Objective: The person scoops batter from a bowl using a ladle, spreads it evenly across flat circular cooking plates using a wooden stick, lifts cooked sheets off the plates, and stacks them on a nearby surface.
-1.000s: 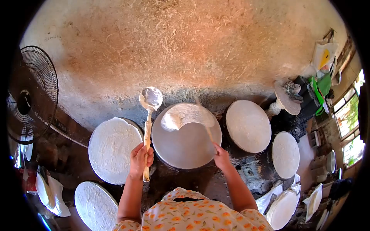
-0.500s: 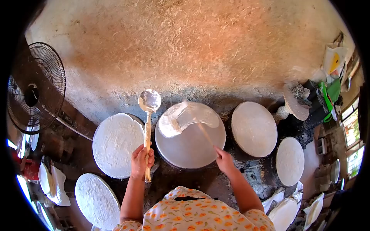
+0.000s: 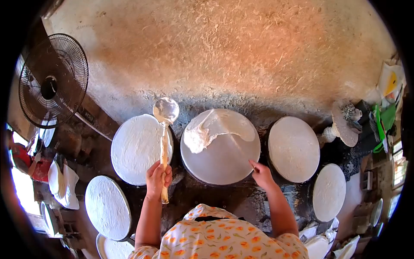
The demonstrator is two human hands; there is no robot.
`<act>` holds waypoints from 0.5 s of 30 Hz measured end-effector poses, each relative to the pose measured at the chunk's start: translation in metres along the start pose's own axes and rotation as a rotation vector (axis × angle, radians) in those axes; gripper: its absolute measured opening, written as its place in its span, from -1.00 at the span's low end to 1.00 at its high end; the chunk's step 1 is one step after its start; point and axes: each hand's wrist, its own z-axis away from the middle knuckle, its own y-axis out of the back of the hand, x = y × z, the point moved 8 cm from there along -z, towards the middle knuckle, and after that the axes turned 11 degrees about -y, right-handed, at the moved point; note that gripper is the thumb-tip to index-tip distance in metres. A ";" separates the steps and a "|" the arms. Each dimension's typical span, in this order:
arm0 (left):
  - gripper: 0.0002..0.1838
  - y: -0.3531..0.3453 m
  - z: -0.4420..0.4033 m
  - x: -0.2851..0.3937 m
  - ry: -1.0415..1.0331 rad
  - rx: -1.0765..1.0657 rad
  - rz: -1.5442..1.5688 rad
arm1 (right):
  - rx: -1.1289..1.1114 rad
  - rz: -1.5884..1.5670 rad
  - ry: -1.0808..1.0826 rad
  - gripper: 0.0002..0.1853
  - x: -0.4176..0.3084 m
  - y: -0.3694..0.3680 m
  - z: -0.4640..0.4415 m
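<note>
My left hand (image 3: 158,179) is wrapped round the wooden handle of a ladle (image 3: 166,111), whose bowl is coated with white paste and points toward the wall. My right hand (image 3: 262,175) is closed on a thin wooden stick (image 3: 236,144), blurred by motion, that reaches over the round griddle (image 3: 222,166) in the middle. White batter (image 3: 199,137) lies across the griddle's far part, thickest at the left, with a thin curved band running right. The near part of the griddle shows a smooth grey surface.
White-coated round plates stand left (image 3: 140,151) and right (image 3: 294,149) of the griddle, with others nearer me (image 3: 108,207) and at the lower right (image 3: 329,192). A fan (image 3: 51,84) stands at the far left. Behind is a rough wall (image 3: 241,56).
The stick has swept across the griddle, and the batter has gathered toward the left. My right hand has moved slightly right and down. My left hand still holds the ladle; the view has shifted.
</note>
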 end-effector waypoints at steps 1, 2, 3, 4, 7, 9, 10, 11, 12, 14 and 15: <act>-0.68 -0.003 0.003 0.000 0.008 0.017 0.000 | 0.017 -0.069 0.026 -0.39 -0.016 0.000 -0.015; -0.68 -0.007 0.006 0.000 0.005 0.029 -0.003 | 0.031 -0.137 0.052 -0.39 -0.026 0.001 -0.024; -0.67 -0.009 0.008 0.000 0.002 0.047 0.010 | 0.019 -0.138 0.056 -0.39 -0.029 -0.001 -0.026; -0.67 -0.009 0.011 0.002 0.001 0.063 0.021 | -0.100 -0.086 0.086 -0.40 -0.034 -0.011 -0.024; -0.67 -0.003 0.022 0.008 -0.011 0.079 -0.005 | -0.285 0.047 0.145 -0.41 -0.024 -0.006 0.001; -0.68 0.000 0.029 0.010 -0.035 0.073 -0.013 | -0.356 0.132 0.176 -0.41 -0.015 0.009 0.019; -0.68 0.001 0.032 0.009 -0.035 0.083 -0.014 | -0.335 0.109 0.076 -0.41 -0.007 0.019 0.022; -0.69 -0.001 0.034 0.008 -0.041 0.076 -0.019 | -0.312 0.086 -0.024 -0.41 0.002 0.024 0.023; -0.69 -0.003 0.035 0.007 -0.046 0.066 -0.026 | -0.318 0.086 -0.021 -0.41 0.001 0.020 0.017; -0.70 -0.009 0.036 0.004 -0.049 0.067 -0.031 | -0.077 0.114 0.070 -0.38 -0.012 0.019 -0.013; -0.70 -0.013 0.038 0.003 -0.045 0.082 -0.016 | -0.050 0.008 0.143 -0.39 -0.019 0.013 -0.025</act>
